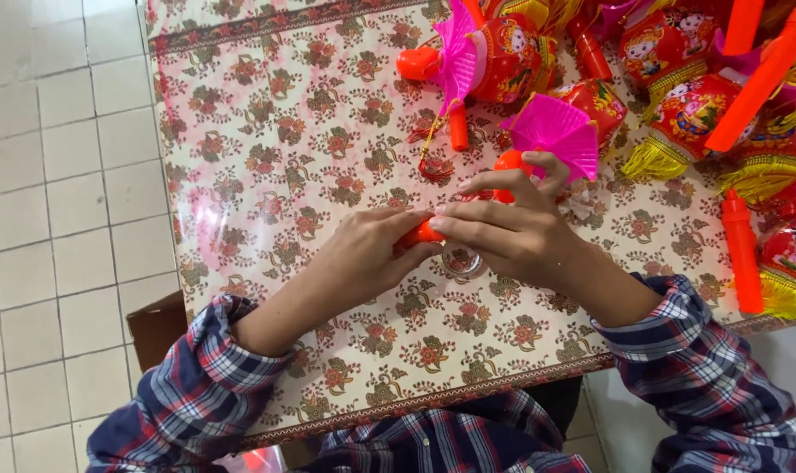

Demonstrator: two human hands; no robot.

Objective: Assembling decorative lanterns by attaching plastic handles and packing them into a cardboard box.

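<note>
Left hand point(363, 254) — fingers curled, thumb and fingertips pinched on one end of a short orange plastic handle point(424, 233), which lies just above the table at its middle.

Right hand point(512, 232) — fingers extended over the other end of the same handle, fingertips meeting those of the left hand; grip narrow, closed on the piece. The raised upper fingers touch an orange knob point(508, 163) below a pink pleated paper fan point(557, 131).

Small clear round dish point(462, 260) — on the table, directly beneath the hands, partly hidden.

Table point(284, 149) — covered with a cream cloth printed with red flowers and a dark patterned border.

Assembled lantern toy point(485, 57) — red printed body, pink fan, orange handle; lies at the far edge, well apart from the hands.

Heap of red lanterns with yellow tassels point(687, 114) — far right of the table.

Loose orange stick handle point(742, 250) — right edge, lying lengthwise.

Sleeves point(196, 385) — plaid, blue, red and white.

Floor point(47, 175) — pale square tiles, left of the table.
</note>
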